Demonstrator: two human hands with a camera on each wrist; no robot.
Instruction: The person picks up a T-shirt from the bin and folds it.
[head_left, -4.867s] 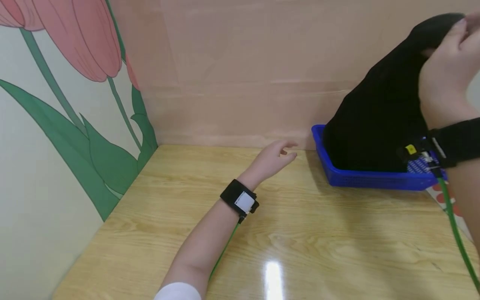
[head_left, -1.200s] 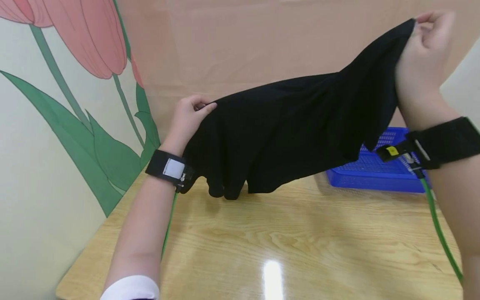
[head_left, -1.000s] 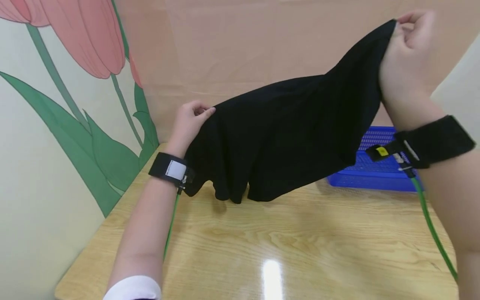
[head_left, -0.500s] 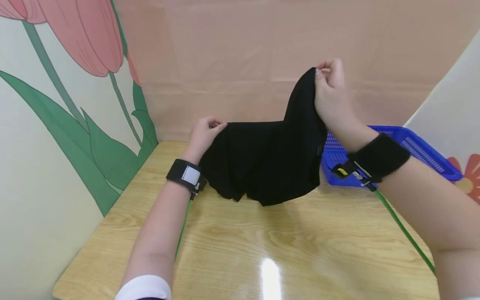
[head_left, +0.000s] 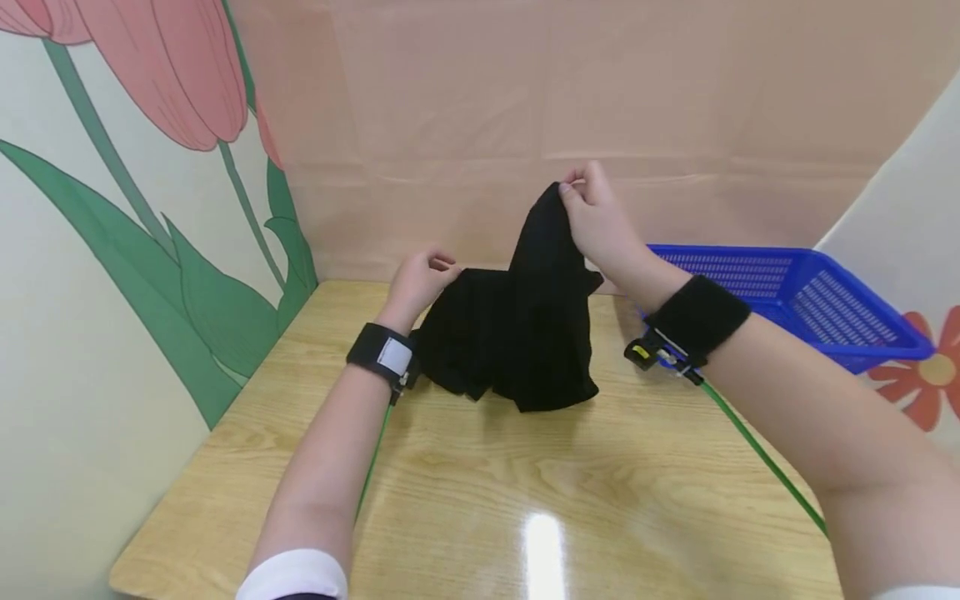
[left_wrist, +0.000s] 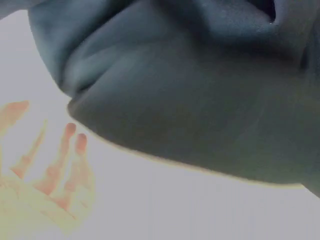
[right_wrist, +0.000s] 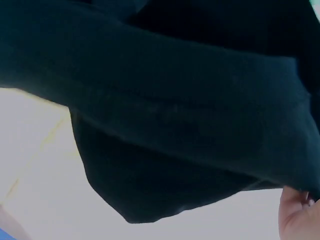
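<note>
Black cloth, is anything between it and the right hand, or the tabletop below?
Nothing visible. The right hand pinches the black cloth directly, and no object shows between it and the wooden tabletop. The blue basket stands off to the right.

Two hands show: one left hand and one right hand. There is one black cloth, one blue basket and one wooden table. Wristbands number two: a left wristband and a right wristband. Green cables also number two, a left cable and a right cable. Two white cuffs are visible, a left cuff and a right cuff. There is one white patch and one yellow tag. Of painted things, there is one red flower and at least two pink tulips; the green leaves overlap, so their exact number is unclear.
</note>
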